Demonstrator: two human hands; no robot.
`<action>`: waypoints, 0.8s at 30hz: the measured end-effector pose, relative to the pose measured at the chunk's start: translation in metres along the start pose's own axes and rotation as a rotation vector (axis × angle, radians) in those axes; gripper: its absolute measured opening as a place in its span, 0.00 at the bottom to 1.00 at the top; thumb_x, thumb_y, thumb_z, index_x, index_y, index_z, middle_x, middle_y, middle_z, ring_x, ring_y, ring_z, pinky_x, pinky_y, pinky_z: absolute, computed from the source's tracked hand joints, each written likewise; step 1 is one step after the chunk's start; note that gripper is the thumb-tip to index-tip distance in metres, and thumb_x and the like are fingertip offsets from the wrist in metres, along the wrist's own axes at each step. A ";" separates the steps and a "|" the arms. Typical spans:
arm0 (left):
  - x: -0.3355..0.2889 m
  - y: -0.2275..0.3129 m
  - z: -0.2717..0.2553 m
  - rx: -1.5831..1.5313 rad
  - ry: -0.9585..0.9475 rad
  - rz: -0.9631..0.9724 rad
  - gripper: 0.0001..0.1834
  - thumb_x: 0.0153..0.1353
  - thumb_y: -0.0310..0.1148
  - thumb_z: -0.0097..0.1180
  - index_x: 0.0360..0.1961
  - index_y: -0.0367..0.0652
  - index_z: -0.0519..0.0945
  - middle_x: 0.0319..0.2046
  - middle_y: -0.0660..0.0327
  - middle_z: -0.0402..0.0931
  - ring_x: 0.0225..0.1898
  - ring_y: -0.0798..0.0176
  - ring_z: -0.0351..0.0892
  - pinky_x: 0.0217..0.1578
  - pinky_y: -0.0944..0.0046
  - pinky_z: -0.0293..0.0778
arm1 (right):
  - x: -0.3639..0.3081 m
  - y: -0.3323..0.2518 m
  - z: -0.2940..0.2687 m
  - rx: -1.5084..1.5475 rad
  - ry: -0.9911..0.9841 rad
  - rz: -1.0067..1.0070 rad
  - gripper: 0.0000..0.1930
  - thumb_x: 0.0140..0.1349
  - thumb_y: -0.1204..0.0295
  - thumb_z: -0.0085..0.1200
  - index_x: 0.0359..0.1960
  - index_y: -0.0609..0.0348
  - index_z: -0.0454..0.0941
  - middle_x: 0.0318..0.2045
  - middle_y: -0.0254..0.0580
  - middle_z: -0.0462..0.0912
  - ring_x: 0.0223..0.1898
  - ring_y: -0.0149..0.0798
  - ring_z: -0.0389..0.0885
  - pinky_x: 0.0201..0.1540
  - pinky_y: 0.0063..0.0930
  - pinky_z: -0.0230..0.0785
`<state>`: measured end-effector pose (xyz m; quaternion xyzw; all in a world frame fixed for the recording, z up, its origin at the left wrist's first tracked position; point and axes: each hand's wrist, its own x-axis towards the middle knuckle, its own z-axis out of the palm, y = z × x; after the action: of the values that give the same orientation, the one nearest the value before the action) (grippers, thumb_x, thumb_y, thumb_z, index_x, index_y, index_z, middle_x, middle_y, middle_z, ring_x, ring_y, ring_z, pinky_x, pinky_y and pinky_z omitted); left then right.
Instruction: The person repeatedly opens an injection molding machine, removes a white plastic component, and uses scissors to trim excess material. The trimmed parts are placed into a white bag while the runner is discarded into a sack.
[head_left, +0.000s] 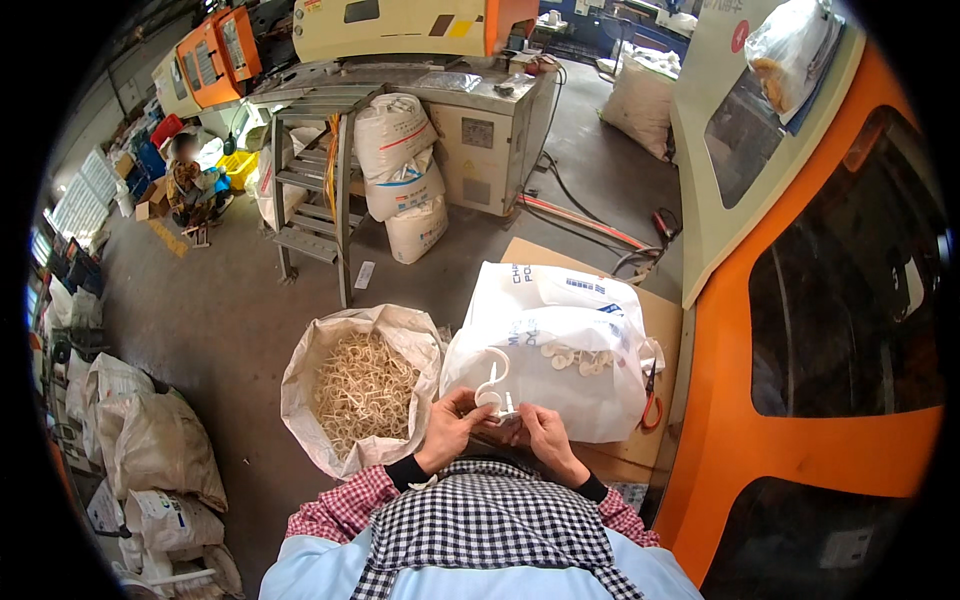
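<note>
Between my hands is a white plastic part [490, 397] with a curved hook at its top and thin upright prongs. My left hand [450, 428] pinches it from the left, with thumb and fingers closed. My right hand [549, 440] grips its lower right end with bent fingers. Just beyond lies a white plastic sack [545, 400] with blue print, spread over a work surface. Several small round white pieces [580, 360] rest on the sack. Scissors with red-orange handles [652, 412] lie at its right edge.
An open woven sack [300, 400] of thin off-white plastic scraps stands at my left. An orange machine [640, 515] rises close on my right. Ahead are a metal step stand [305, 240], stacked filled sacks [415, 230] and floor cables [570, 200]. A person [190, 185] sits far left.
</note>
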<state>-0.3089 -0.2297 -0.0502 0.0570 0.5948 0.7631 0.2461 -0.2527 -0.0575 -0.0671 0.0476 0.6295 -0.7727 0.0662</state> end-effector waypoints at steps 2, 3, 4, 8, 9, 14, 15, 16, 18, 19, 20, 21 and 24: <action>-0.002 0.001 0.003 -0.041 -0.003 0.007 0.08 0.57 0.23 0.55 0.39 0.34 0.74 0.32 0.58 0.78 0.34 0.68 0.78 0.37 0.70 0.76 | 0.005 0.001 0.002 -0.011 0.072 -0.032 0.17 0.68 0.65 0.39 0.30 0.68 0.73 0.21 0.40 0.78 0.19 0.29 0.75 0.21 0.18 0.67; -0.002 0.001 0.004 -0.061 -0.004 0.011 0.08 0.57 0.23 0.54 0.39 0.34 0.74 0.32 0.58 0.78 0.34 0.67 0.78 0.37 0.69 0.76 | 0.005 0.000 0.001 -0.041 0.089 -0.016 0.17 0.68 0.65 0.39 0.30 0.67 0.73 0.19 0.38 0.77 0.17 0.27 0.74 0.19 0.18 0.65; -0.003 -0.002 0.005 -0.016 -0.008 0.089 0.08 0.57 0.23 0.54 0.39 0.34 0.74 0.32 0.58 0.78 0.34 0.67 0.78 0.38 0.69 0.76 | 0.005 -0.001 0.001 -0.071 0.105 0.000 0.17 0.67 0.65 0.40 0.30 0.67 0.74 0.17 0.37 0.76 0.16 0.26 0.73 0.17 0.19 0.63; -0.005 -0.007 0.007 0.062 -0.001 0.282 0.09 0.57 0.23 0.55 0.40 0.35 0.74 0.31 0.59 0.78 0.35 0.67 0.78 0.37 0.69 0.76 | 0.013 0.006 0.007 -0.021 0.318 -0.020 0.19 0.66 0.62 0.42 0.26 0.66 0.73 0.13 0.33 0.72 0.10 0.24 0.67 0.11 0.20 0.56; -0.005 -0.006 0.007 0.053 0.006 0.302 0.09 0.57 0.23 0.55 0.40 0.36 0.74 0.31 0.60 0.78 0.35 0.67 0.78 0.36 0.70 0.76 | 0.018 0.010 0.005 0.019 0.353 0.065 0.19 0.66 0.61 0.42 0.24 0.66 0.73 0.13 0.33 0.71 0.11 0.24 0.67 0.12 0.20 0.56; -0.005 0.001 0.007 0.298 -0.066 0.301 0.09 0.58 0.25 0.54 0.41 0.36 0.75 0.29 0.61 0.78 0.30 0.71 0.77 0.31 0.73 0.73 | 0.090 0.053 -0.046 0.115 0.625 0.124 0.24 0.64 0.54 0.41 0.27 0.67 0.75 0.21 0.42 0.78 0.20 0.33 0.74 0.25 0.27 0.66; -0.003 -0.002 0.011 0.139 -0.058 0.173 0.09 0.59 0.25 0.54 0.41 0.37 0.76 0.29 0.61 0.77 0.29 0.71 0.77 0.30 0.74 0.73 | 0.108 0.068 -0.067 0.315 0.583 0.005 0.26 0.65 0.53 0.40 0.36 0.70 0.74 0.31 0.47 0.80 0.27 0.35 0.78 0.31 0.28 0.69; -0.003 0.001 0.011 0.087 0.002 0.091 0.08 0.60 0.28 0.53 0.40 0.36 0.76 0.27 0.62 0.77 0.25 0.72 0.76 0.27 0.75 0.73 | 0.116 0.068 -0.081 0.102 0.546 0.038 0.24 0.65 0.55 0.40 0.39 0.71 0.73 0.34 0.48 0.79 0.30 0.35 0.78 0.34 0.27 0.70; -0.001 0.006 0.003 0.095 0.061 0.078 0.08 0.61 0.29 0.52 0.39 0.36 0.75 0.27 0.62 0.77 0.24 0.72 0.76 0.25 0.75 0.72 | 0.118 0.052 -0.077 -0.204 0.328 0.070 0.21 0.65 0.60 0.42 0.42 0.70 0.72 0.38 0.48 0.79 0.34 0.36 0.79 0.40 0.26 0.71; 0.000 0.005 -0.001 0.092 0.095 0.074 0.09 0.61 0.30 0.51 0.39 0.36 0.75 0.27 0.62 0.77 0.23 0.72 0.76 0.24 0.75 0.72 | 0.105 0.027 -0.059 -0.305 0.145 0.077 0.19 0.65 0.62 0.42 0.43 0.70 0.72 0.38 0.48 0.79 0.36 0.36 0.79 0.42 0.26 0.71; 0.001 -0.003 -0.006 -0.022 0.113 0.070 0.08 0.62 0.30 0.50 0.37 0.36 0.75 0.26 0.62 0.77 0.21 0.73 0.75 0.22 0.75 0.71 | 0.090 0.006 -0.038 -0.261 -0.032 0.116 0.17 0.66 0.64 0.43 0.41 0.69 0.74 0.36 0.45 0.79 0.34 0.33 0.78 0.37 0.25 0.71; 0.001 -0.001 -0.008 -0.027 0.090 0.059 0.08 0.62 0.30 0.50 0.37 0.36 0.75 0.26 0.62 0.77 0.21 0.73 0.75 0.21 0.75 0.71 | 0.074 0.002 -0.022 -0.166 -0.164 0.047 0.16 0.65 0.65 0.44 0.43 0.68 0.74 0.35 0.43 0.79 0.34 0.32 0.77 0.37 0.25 0.70; 0.000 0.004 -0.010 -0.016 0.071 0.039 0.08 0.62 0.30 0.51 0.37 0.36 0.75 0.24 0.63 0.76 0.20 0.74 0.73 0.20 0.76 0.69 | 0.050 -0.008 0.003 -0.201 -0.288 -0.089 0.17 0.65 0.65 0.45 0.46 0.67 0.73 0.33 0.40 0.80 0.35 0.30 0.76 0.37 0.25 0.69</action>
<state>-0.3140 -0.2390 -0.0491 0.0394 0.5959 0.7740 0.2103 -0.3035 -0.0608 -0.0669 -0.0982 0.6890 -0.7070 0.1257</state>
